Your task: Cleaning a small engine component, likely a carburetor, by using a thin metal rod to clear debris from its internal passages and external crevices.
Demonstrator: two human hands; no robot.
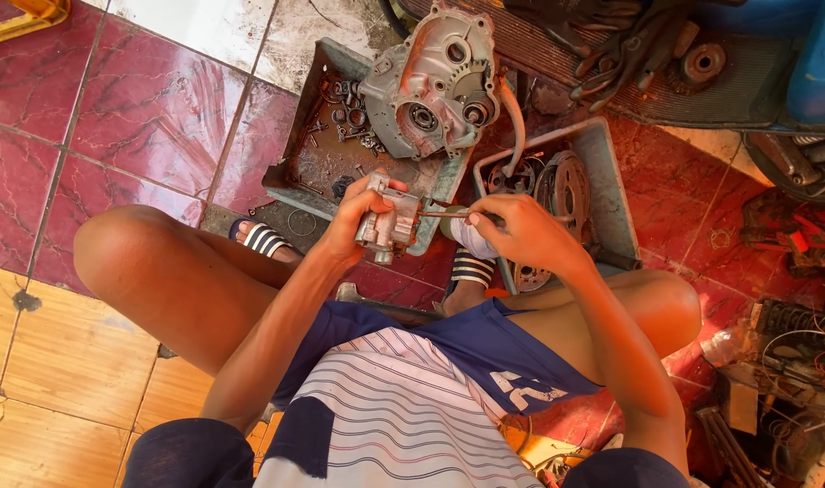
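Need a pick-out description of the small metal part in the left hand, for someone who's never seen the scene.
Start at the big grey engine casing leaning on the dirty metal tray on the red tiled floor. Just below it, between the person's knees, the left hand grips a small grey cast metal part. Unlike the casing and the loose bits in the tray, it is held off the floor, with a thin tool from the right hand poked into it.

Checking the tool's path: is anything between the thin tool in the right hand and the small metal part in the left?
Nothing visible. The thin tool runs straight from the right hand to the metal part held by the left hand.
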